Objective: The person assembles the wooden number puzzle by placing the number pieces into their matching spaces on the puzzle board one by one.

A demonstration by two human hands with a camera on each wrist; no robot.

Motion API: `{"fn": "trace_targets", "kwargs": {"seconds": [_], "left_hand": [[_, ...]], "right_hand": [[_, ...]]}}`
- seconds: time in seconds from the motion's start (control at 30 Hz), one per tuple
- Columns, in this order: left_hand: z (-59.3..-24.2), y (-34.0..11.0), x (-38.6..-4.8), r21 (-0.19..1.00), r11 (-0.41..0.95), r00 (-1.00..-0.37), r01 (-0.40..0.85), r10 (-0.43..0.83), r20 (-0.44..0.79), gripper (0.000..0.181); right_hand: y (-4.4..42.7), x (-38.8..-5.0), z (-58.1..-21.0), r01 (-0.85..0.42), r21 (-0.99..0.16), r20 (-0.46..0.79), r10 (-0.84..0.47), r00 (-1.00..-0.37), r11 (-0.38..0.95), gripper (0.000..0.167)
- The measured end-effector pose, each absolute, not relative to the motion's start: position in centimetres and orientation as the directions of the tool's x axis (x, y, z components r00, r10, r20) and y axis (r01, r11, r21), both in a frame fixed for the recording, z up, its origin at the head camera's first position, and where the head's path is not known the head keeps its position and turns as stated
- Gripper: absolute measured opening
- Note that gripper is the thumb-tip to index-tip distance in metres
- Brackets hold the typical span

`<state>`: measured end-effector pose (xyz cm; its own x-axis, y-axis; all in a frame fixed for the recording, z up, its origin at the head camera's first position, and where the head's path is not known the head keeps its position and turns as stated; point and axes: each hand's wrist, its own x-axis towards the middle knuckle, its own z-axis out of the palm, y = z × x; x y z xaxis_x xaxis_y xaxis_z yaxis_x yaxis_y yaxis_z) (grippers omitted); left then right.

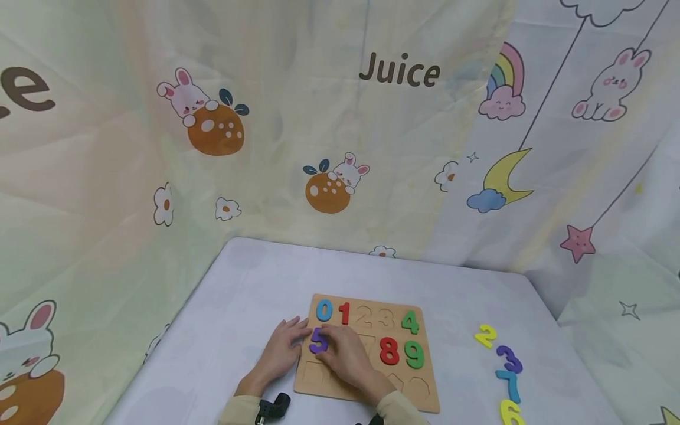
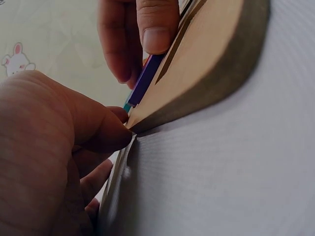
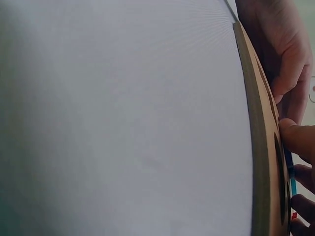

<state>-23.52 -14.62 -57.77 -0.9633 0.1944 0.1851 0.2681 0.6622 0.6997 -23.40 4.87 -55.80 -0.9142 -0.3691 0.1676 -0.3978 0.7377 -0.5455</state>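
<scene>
Presently, right hand (image 1: 347,354) pinches 5 (image 1: 316,339) at nine o'clock on the board (image 1: 431,396); left hand (image 1: 278,349) rests loose fingers against its edge. A twist could jam 5

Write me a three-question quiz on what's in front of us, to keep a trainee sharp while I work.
1. Which hand pinches the purple 5?
2. True or false: the blue 7 lies on the table, off the wooden board.
3. Fill in the blank: in the head view, the piece immediately left of the green 9 is a red ___.

Key: 1. The right hand. 2. True. 3. 8.
</scene>
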Motion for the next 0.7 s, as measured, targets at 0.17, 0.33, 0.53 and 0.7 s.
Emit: {"fn": "trace_targets", "kwargs": {"seconds": [0.17,0.33,0.53,0.7], "left_hand": [[-57.9,-14.6,-23.6,0.688,0.669,-0.959,0.282,0.203,0.196,0.039],[-57.8,-14.5,-23.6,0.688,0.669,-0.960,0.281,0.206,0.191,0.037],[-57.6,-14.5,-23.5,0.702,0.663,-0.966,0.259,0.187,0.179,0.032],[-57.7,-14.4,-23.5,0.711,0.657,-0.968,0.251,0.177,0.179,0.031]], "right_hand": [[5.3,-22.9,-55.6,-0.398,-0.563,0.165,-0.373,-0.913,0.725,0.046],[5.9,-22.4,-55.4,-0.379,-0.582,0.152,-0.362,-0.920,0.720,0.044],[6.7,-22.1,-55.0,-0.351,-0.617,0.159,-0.325,-0.932,0.705,0.043],[7.8,-22.0,-54.8,-0.333,-0.645,0.173,-0.293,-0.940,0.687,0.042]]}}
